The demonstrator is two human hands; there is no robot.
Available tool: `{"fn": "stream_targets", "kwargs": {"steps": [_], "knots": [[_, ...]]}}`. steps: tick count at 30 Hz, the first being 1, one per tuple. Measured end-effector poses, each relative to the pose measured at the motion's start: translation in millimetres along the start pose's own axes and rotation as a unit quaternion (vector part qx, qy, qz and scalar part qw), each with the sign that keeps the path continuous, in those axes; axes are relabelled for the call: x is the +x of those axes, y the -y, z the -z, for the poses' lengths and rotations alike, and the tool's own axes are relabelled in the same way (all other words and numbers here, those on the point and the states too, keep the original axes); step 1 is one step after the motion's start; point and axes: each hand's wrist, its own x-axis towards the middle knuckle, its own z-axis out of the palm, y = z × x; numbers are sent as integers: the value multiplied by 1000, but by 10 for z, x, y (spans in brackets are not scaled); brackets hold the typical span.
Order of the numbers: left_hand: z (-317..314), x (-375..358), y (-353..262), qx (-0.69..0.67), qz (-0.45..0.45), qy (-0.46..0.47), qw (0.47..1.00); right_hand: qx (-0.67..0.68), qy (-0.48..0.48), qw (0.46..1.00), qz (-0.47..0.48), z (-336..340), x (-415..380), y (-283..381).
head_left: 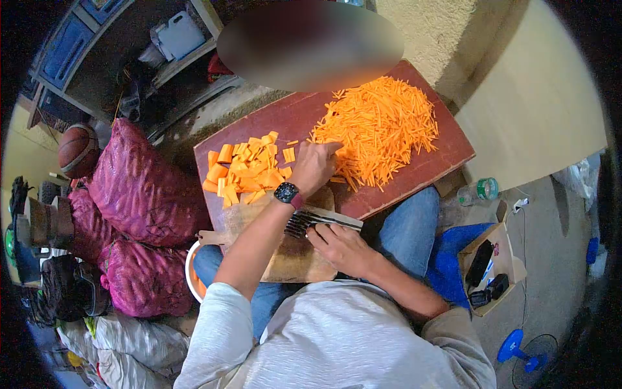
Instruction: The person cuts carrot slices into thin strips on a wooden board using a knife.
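My left hand, with a watch on its wrist, is at the near left edge of a heap of carrot strips. One finger stretches toward the strips; the others are mostly hidden under the hand. Left of it lies a pile of carrot slices and chunks. My right hand is closed around a flat metal-bladed tool with a row of dark slots. This tool lies over the wooden cutting board, across my lap. Both carrot piles rest on a red tabletop.
Pink net sacks and a basketball stand at the left. A white-rimmed container is beside my left leg. On the right are a plastic bottle, an open cardboard box and a blue fan.
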Motion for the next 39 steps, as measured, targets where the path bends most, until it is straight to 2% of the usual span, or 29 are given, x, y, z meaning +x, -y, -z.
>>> {"fn": "stream_targets", "kwargs": {"steps": [5, 9, 11, 15, 17, 18, 21, 23, 25, 29, 31, 36, 39], "knots": [[-92, -136, 208, 66, -63, -29, 995, -36, 17, 999, 3, 62, -4, 32], [-65, -295, 207, 71, -54, -5, 996, -43, 6, 999, -6, -2, -23, 4], [-160, -341, 289, 56, -6, 22, 998, -24, 18, 999, -10, -37, -28, 17], [-112, -476, 221, 101, -29, 33, 994, -26, 15, 1000, -7, -123, -25, -3], [-176, -584, 259, 79, -93, -102, 987, -9, -13, 1000, -11, -163, -48, 11], [-98, -644, 197, 74, -44, -63, 994, -16, -15, 1000, -6, -169, -46, 5], [-29, -780, 199, 41, -29, -65, 997, -26, -25, 999, 1, -181, -47, 7], [13, -905, 215, 39, -54, -79, 995, -36, -25, 999, 16, -202, -49, 3], [91, -1081, 165, 60, -12, -73, 995, -49, -20, 998, 18, -189, -45, 14], [195, -1469, 91, 66, 14, -111, 992, -60, 14, 998, 5, -148, -10, 78], [305, -1652, -30, 80, -7, -140, 987, -63, 7, 998, 7, -137, 0, 86], [353, -2203, -39, 73, 51, -207, 974, -77, 41, 996, 7, -92, 55, 102], [331, -2466, 31, 78, 87, -195, 974, -88, 34, 996, 2, -117, 71, 136]]}}
